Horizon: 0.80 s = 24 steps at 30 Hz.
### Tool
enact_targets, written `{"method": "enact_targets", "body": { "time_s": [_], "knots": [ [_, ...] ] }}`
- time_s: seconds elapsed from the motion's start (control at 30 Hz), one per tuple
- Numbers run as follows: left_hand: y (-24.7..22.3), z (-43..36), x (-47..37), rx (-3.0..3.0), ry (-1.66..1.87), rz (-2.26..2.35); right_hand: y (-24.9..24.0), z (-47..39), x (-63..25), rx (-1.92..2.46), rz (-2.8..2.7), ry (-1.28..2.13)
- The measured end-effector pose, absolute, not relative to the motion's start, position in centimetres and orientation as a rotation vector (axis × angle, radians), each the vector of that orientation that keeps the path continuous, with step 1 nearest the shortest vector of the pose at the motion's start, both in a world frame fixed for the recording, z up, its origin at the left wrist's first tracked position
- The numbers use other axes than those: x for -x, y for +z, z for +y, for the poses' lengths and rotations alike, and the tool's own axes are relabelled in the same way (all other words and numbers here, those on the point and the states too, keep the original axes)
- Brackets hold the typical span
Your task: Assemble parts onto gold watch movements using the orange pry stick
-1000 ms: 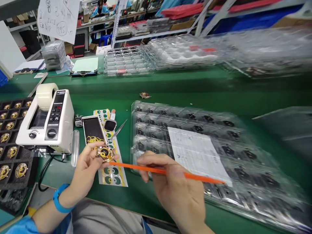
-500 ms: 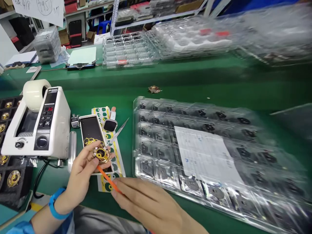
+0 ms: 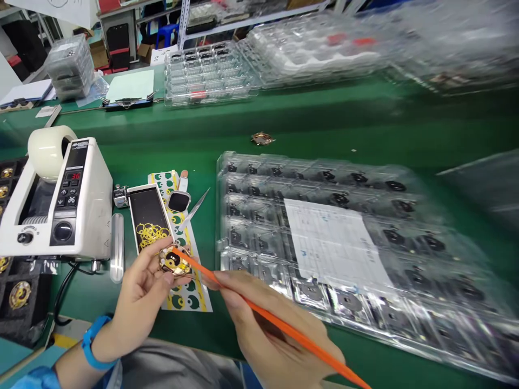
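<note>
My left hand (image 3: 140, 292), a blue band at its wrist, holds a round gold watch case (image 3: 178, 265) with yellow and black parts on its face. In my right hand (image 3: 275, 329) is a slim orange pointed stick (image 3: 304, 340), gripped like a pen. Its tip rests at or just over the case's face; contact cannot be made out. Just behind the case lies a white-rimmed black tray (image 3: 148, 208) with a heap of thin yellow rings (image 3: 151, 234). Under the hands and beside the tray is a die-cut sheet (image 3: 190, 302) with yellow strips.
A tape dispenser (image 3: 95, 200) stands left, before a black foam tray (image 3: 34, 302) of gold cases. Tweezers (image 3: 195, 208) and a smartwatch (image 3: 179, 201) lie on the sheet. Clear compartment trays (image 3: 259, 237) fill the right. Another gold case (image 3: 263, 138) sits farther back.
The orange stick's tip has moved from the case's near edge up onto its face. My right hand has turned, showing more of the stick. My left hand has shifted slightly right with the case.
</note>
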<state>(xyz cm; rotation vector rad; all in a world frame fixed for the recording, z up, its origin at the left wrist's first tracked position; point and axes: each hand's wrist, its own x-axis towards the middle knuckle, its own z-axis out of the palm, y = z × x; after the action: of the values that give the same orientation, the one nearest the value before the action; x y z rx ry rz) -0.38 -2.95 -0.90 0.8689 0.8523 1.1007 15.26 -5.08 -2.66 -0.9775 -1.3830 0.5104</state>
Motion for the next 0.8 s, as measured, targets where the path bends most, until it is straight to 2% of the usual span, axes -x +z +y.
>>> {"method": "enact_targets", "body": {
  "time_s": [0.2, 0.4, 0.47, 0.53, 0.67, 0.8],
  "knots": [
    [-1.4, -4.3, 0.4, -0.823, 1.133, 0.832, -3.2, -6.2, -14.6, 0.987, -1.463, 0.436],
    [-1.5, -4.9, 0.8, -0.776, 1.138, 0.887, -2.9, -6.6, -14.9, 0.795, -2.001, -0.113],
    [-1.4, -5.0, 0.9, -0.757, 1.122, 0.906, -2.8, -6.7, -15.1, 0.741, -2.042, -0.16],
    [-1.1, -5.0, 1.0, -0.738, 1.115, 0.905, -2.7, -7.0, -15.5, 0.74, -2.001, -0.064],
    [-0.6, -5.1, 1.0, -0.738, 1.126, 0.914, -2.5, -7.9, -16.6, 0.807, -1.647, 0.362],
    [-0.6, -5.3, 0.9, -0.784, 1.125, 0.977, -2.2, -8.7, -16.7, 0.959, -1.377, 0.469]
  ]
}}
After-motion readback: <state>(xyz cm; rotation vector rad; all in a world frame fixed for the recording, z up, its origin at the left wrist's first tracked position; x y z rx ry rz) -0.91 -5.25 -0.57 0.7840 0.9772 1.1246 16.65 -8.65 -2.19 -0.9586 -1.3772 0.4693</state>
